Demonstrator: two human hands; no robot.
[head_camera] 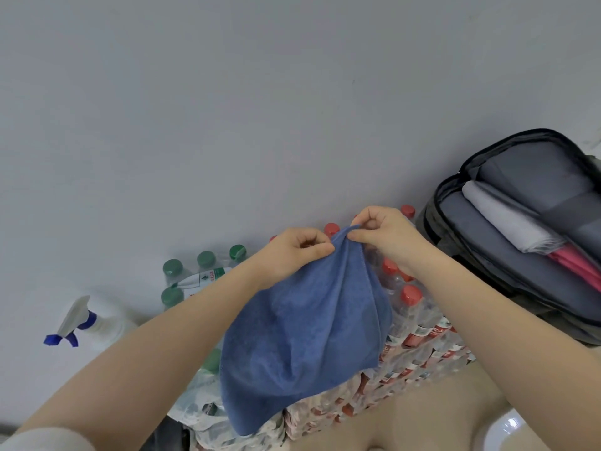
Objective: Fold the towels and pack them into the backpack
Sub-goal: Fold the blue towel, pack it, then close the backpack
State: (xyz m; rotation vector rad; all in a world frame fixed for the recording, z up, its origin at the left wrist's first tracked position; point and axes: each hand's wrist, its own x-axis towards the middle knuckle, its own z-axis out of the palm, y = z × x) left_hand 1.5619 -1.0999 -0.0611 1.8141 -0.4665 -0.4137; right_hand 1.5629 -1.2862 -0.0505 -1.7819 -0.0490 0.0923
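While the open backpack (520,242) sits at far right with grey and pink towels inside, I see my left hand (299,247) and right hand (383,234) pinching the blue towel (302,336)'s top edge, centre, above bottles (413,320).

Plain mid-blue terry towel (305,323), no pattern. Open backpack (487,255): black rim, grey lining; inside, a folded pale grey cloth (507,219) and a folded pink cloth (575,265). Clear plastic bottles with green caps (172,268); clear bottles with red caps and red-white labels (411,296). White spray bottle with blue nozzle and collar (81,323). Pale grey wall (227,109).
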